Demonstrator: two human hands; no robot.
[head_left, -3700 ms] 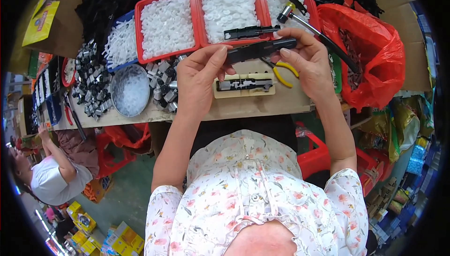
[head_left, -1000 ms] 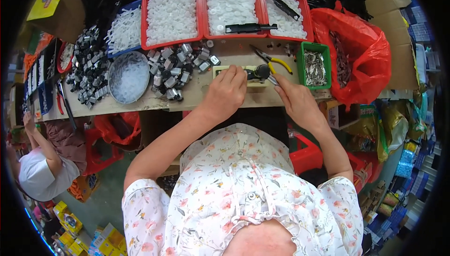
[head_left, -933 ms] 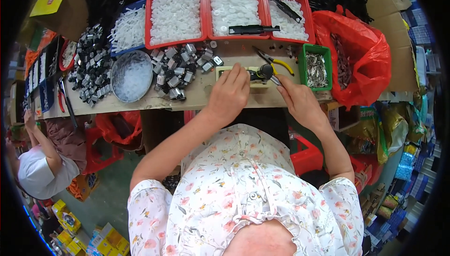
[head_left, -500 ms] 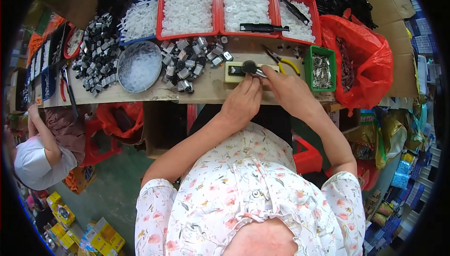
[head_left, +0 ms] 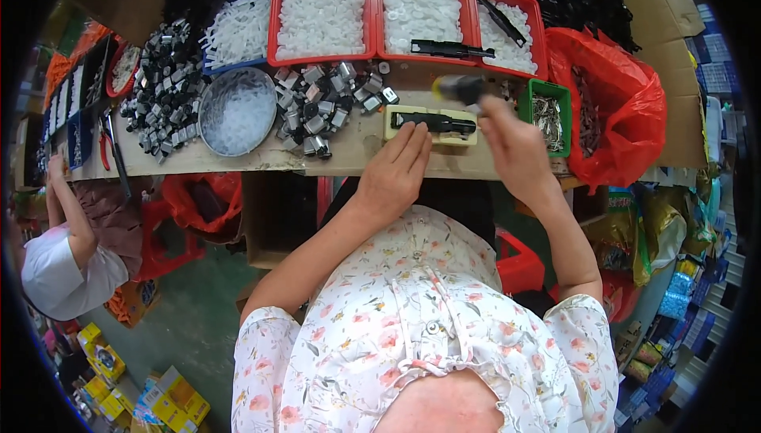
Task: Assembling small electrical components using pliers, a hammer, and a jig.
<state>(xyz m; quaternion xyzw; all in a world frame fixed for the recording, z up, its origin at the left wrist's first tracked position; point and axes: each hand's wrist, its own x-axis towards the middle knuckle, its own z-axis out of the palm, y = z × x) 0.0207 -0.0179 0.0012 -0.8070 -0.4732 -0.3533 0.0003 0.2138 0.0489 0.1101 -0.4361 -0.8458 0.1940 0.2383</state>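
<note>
Now the left hand (head_left: 396, 175) lies open, steadying the cream jig (head_left: 432, 125) with its black part near the bench's middle, while the right hand (head_left: 511, 144) grips a dark tool (head_left: 460, 88), apparently poised to strike squarely.

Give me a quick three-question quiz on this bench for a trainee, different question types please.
1. True or false: the left hand rests at the near edge of the cream jig.
2. Multiple choice: what does the right hand hold? A) yellow pliers B) a dark blurred tool C) a white cap
3. Fill in: the small bin of metal parts to the right of the jig is ____ in colour.

Key: 1 true; 2 B; 3 green.
</note>
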